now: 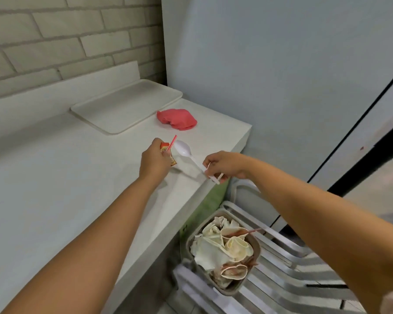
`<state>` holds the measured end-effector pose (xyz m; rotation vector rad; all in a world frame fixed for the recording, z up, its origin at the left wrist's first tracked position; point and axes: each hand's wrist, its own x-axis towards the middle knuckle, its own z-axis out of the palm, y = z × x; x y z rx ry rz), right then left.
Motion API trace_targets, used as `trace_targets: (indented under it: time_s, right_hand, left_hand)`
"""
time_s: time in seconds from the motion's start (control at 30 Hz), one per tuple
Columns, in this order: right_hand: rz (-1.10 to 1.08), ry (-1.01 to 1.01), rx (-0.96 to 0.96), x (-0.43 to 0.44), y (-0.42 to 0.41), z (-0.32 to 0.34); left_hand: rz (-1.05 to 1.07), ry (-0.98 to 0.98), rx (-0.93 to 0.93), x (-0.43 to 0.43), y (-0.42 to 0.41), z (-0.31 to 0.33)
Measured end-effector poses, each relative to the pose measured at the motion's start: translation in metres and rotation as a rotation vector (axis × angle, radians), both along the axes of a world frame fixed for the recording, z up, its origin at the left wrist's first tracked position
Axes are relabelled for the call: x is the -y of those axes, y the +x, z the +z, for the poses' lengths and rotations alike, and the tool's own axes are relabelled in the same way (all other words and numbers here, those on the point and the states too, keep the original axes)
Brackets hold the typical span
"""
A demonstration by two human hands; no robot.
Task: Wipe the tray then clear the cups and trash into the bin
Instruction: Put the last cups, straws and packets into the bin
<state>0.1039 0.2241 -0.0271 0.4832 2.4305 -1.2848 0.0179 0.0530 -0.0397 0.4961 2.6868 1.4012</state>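
A white tray [125, 105] lies bare at the back of the white counter [43, 189], near the brick wall. A red cloth [177, 118] sits crumpled just right of it. My left hand [154, 160] is shut on a small orange-red packet [166, 150] with a red straw [171, 142] sticking up. My right hand [225, 165] pinches the handle of a white plastic spoon [186, 151] at the counter's edge. Below the edge stands a grey bin [225, 252] filled with crushed paper cups and napkins.
The bin rests on a white slatted chair seat [281, 279] beside the counter. A pale wall [270, 75] closes off the counter's right end. A dark-framed glass door [372, 143] is at the far right.
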Motion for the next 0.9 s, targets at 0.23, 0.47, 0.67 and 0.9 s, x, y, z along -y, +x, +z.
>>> trace_targets:
  time_s: [0.23,0.47,0.67,0.9]
  right_hand:
    - [-0.037,-0.014,0.160,-0.058,0.062,-0.033]
    - [-0.029,0.273,0.288,-0.078,0.101,-0.079]
    - [0.194,0.667,0.231,-0.061,0.103,-0.125]
    - [0.229,0.666,0.205,-0.047,0.096,-0.155]
  left_hand:
    - [-0.132,-0.027,-0.042,-0.040,0.055,-0.007]
    - [-0.370,-0.081,-0.022,-0.058,0.097,-0.027]
    - [-0.472,-0.166,0.135,-0.060,0.119,-0.057]
    - [-0.392,-0.128,0.261,-0.056,0.125,-0.080]
